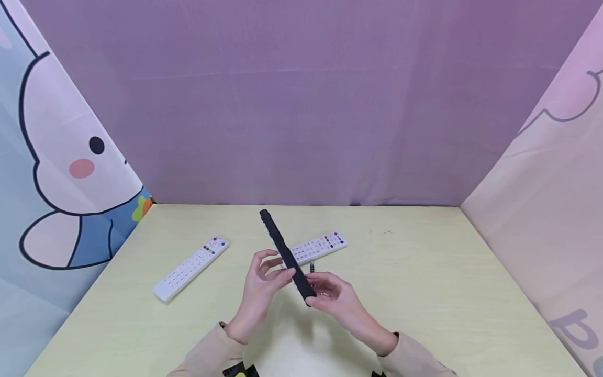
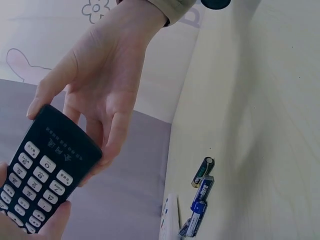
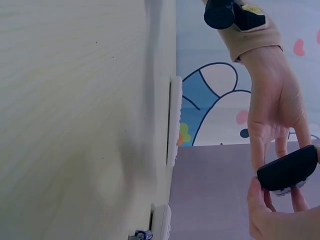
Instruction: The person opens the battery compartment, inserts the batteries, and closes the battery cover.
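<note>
A black remote control (image 1: 287, 254) is held up above the table on edge, tilted, by both hands. My left hand (image 1: 264, 285) pinches its middle between thumb and fingers. My right hand (image 1: 341, 303) grips its near end, thumb on one side and fingers on the other. White keys and printed characters show on the remote's face (image 2: 37, 175) in the left wrist view. Below the hands, small batteries (image 2: 200, 205) lie on the table, a green-and-black one and blue ones. In the head view the hands mostly hide them.
One white remote (image 1: 190, 269) lies slantwise on the table left of the hands. Another white remote (image 1: 320, 247) lies just behind the black one, partly covered by it. A purple cloth wall (image 1: 301, 104) stands at the table's back, with printed cloths at both sides.
</note>
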### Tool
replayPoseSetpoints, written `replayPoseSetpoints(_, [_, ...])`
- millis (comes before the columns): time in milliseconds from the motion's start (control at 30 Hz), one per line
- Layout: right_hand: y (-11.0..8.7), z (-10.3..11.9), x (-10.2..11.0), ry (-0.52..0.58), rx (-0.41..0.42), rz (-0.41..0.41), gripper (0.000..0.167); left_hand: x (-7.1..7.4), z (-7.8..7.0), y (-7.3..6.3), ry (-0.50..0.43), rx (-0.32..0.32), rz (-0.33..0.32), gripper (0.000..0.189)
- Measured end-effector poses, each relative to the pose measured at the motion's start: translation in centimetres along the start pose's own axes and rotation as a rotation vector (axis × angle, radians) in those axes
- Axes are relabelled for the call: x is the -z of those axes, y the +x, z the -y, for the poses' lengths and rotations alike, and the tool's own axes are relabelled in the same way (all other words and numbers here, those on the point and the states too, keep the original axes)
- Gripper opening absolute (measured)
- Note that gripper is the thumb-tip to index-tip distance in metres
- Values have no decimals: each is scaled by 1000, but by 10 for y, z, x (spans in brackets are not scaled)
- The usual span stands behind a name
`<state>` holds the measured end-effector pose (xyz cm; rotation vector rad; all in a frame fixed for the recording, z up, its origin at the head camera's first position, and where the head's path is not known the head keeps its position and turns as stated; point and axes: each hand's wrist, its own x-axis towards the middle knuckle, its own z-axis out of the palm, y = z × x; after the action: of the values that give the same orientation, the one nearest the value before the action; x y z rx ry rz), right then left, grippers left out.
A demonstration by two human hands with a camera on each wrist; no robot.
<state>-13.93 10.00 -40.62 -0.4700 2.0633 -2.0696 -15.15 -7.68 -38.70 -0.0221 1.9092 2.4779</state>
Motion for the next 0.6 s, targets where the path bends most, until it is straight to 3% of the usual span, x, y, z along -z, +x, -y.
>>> replayPoseSetpoints(200, [-2,1,2,6,-51,-13,45,3,0,1,18,-57,-1,42])
replayPoseSetpoints(233, [-2,1,2,7,-54,-15,45,10,13,9,-8,-107,20,41])
replayPoseSetpoints(333, [-3,2,3,11,-44,-15,46,12,12,11,-23,-135,-4,41])
replayPoseSetpoints(433, [-3,3,3,11,-21,-2,47,13,7,12,-41,-116,-47,46])
replayPoseSetpoints(467, [-3,2,4,9,-10,6,47,8,-9,5,-17,-70,-89,49])
replayPoseSetpoints(600, [-4,1,5,-31,25,20,47,10,-16,5,-23,-41,-131,54])
